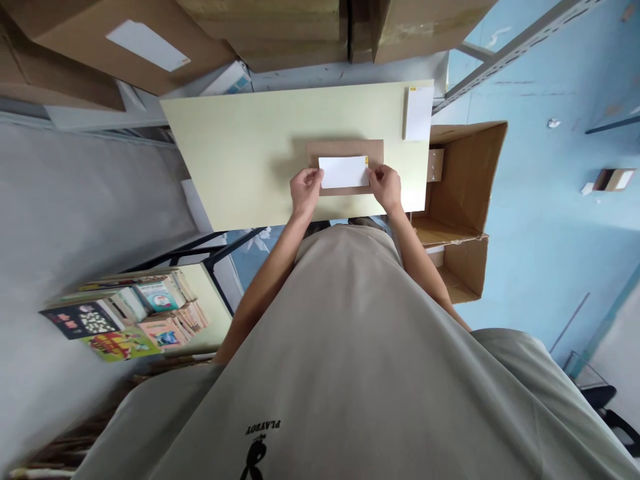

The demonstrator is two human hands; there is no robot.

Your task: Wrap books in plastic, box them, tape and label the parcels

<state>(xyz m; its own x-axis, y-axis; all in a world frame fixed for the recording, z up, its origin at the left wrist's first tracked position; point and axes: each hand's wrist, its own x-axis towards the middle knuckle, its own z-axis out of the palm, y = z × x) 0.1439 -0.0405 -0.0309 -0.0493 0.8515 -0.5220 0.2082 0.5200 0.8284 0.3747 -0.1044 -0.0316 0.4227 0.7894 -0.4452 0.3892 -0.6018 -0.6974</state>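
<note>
Here, white label is pinched at both ends by left hand and right hand over cardboard piece; edges should be kept squared, pressed flat evenly.

Pale yellow-green table at centre, on black legs. Light blue floor from 2 to 4 o'clock. Open cardboard boxes just beside the table at 3 o'clock. Larger cartons at 12 o'clock. Stacked books at 8 o'clock. Grey wall at 9 o'clock. Soft, even light.
</note>
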